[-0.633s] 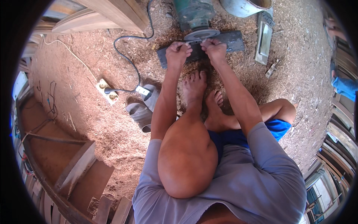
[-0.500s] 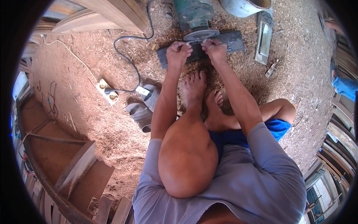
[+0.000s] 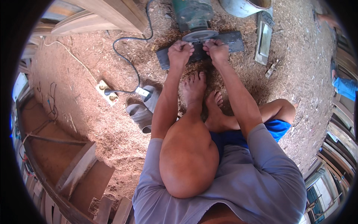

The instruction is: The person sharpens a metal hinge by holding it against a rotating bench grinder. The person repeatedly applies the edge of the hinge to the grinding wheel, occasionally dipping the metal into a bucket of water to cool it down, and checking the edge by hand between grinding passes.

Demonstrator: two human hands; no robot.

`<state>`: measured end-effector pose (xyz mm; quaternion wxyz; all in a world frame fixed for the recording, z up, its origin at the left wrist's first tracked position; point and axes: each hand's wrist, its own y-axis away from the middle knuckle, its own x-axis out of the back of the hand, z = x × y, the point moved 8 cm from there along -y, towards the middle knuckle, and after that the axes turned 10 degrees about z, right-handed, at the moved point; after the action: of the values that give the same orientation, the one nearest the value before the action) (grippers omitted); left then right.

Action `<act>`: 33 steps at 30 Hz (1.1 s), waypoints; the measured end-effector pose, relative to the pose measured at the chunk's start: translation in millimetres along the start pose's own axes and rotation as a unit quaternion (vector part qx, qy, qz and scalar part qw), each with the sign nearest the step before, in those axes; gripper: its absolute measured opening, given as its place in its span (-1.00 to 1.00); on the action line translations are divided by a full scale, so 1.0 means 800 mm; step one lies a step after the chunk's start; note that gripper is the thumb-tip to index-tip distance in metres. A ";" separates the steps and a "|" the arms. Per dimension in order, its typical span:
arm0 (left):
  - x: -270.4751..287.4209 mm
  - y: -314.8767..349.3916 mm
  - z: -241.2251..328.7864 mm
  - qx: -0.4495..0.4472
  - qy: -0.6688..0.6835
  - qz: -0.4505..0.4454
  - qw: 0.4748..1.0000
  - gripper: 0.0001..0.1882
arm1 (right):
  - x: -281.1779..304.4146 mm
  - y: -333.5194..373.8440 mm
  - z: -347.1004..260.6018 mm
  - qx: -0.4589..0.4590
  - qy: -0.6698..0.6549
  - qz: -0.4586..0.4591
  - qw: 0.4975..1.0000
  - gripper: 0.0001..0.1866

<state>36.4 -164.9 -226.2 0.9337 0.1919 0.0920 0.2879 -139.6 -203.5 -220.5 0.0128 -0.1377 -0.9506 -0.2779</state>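
A green bench grinder [image 3: 192, 15] stands on the ground at the far middle, its grey grinding disc [image 3: 200, 35] facing me. Under and in front of the disc lies a dark flat board [image 3: 232, 41]. My left hand [image 3: 180, 52] is closed in a pinch just left of the disc's near edge, above the board. Opposite it, my right hand [image 3: 217, 51] pinches too, close to the disc's lower right edge. Whatever thin piece spans the fingertips is too small to make out. Whether it touches the disc I cannot tell.
A power strip [image 3: 107, 92] with a dark cable [image 3: 128, 58] lies left, beside grey sandals [image 3: 140, 115]. Back right are a pale bucket [image 3: 242, 8] and a wooden block with a flat stone [image 3: 265, 39]. Lumber [image 3: 112, 15] stands back left. Another person's blue-clothed leg [image 3: 345, 87] shows far right.
Both hands have shifted slightly to the right and a little nearer to me, still pinching by the disc. The rest looks the same.
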 end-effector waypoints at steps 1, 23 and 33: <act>0.002 0.000 0.000 -0.004 0.000 0.000 1.000 -0.92 | -0.001 0.001 0.000 0.003 -0.003 -0.003 1.000 -0.85; 0.028 0.091 0.070 -0.004 0.096 -0.116 0.989 -0.87 | 0.034 0.130 -0.005 -0.208 -0.160 -0.309 0.914 -0.89; -0.016 0.140 0.087 0.059 0.143 -0.200 0.967 -0.73 | 0.077 0.151 -0.029 -0.115 -0.132 -0.267 0.948 -0.84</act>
<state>-10.5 -108.1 -116.4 0.9362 0.1816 0.2784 0.1141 -167.6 -102.8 -131.0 -0.2031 0.0852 -0.9073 -0.3583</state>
